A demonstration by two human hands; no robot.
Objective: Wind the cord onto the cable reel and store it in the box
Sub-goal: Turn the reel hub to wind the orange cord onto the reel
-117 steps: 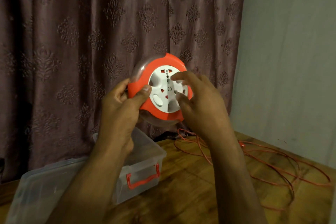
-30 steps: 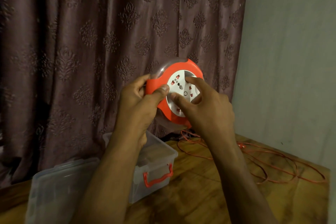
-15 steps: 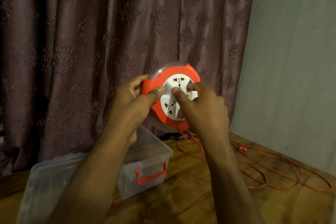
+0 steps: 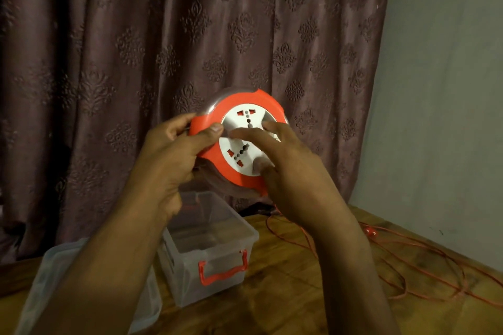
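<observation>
While the left hand [image 4: 166, 155] clamps the raised reel [image 4: 239, 141], right fingers [image 4: 253, 134] have turned its white hub; less cord [image 4: 408, 266] litters the tabletop [image 4: 285, 294] beside the open box [image 4: 212, 253].

Head view — forward, downward, close on hands [image 4: 231, 160].

Dim, warm indoor light; the maroon patterned curtain [image 4: 136, 49] darkens leftward, forearms at the bottom edge look soft and stretched.
</observation>
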